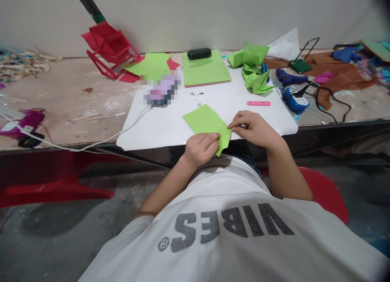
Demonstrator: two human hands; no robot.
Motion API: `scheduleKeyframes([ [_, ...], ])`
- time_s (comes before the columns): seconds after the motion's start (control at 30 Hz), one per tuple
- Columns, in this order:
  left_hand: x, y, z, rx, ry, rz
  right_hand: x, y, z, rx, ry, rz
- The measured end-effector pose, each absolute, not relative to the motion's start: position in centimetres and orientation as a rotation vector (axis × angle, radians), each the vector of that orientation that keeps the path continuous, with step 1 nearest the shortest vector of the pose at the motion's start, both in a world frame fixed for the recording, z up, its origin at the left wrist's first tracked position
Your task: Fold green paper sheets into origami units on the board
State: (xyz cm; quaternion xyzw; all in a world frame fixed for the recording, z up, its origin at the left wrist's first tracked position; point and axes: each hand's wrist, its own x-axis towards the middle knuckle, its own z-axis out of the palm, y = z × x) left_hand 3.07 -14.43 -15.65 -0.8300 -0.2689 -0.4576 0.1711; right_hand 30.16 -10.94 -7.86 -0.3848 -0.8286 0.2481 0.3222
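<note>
A sheet of lime-green paper [204, 120] lies at the front edge of the white board [152, 129], its near part reaching past that edge. My left hand [202, 148] has its fingers closed on the paper's near left side. With thumb and forefinger, my right hand [251, 126] pinches the paper's right corner. Near the bottom the paper's outline is uneven, as if creased or folded there. A pink cutter [258, 103] rests on the board beyond my right hand. Farther back sit several folded green paper pieces [252, 66].
A blurred-out phone-like thing [161, 90] with a white cable lies left of the paper. Behind are a green paper stack [207, 72], a black case [199, 53] and a red paper chair model [109, 48]. Blue glue guns [295, 100] with a black cord lie right.
</note>
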Motion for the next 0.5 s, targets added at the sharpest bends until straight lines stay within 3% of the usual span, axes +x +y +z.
scheduleKeyframes([
  [0.37, 3.4, -14.9, -14.0, -2.448, -0.971, -1.426, 30.3, -11.2, -8.0, -0.968, -2.306, 0.541],
  [0.5, 3.9, -15.2, -12.7, -2.455, -1.280, -1.467, 30.0, -11.1, -7.9, -0.954, -2.298, 0.580],
])
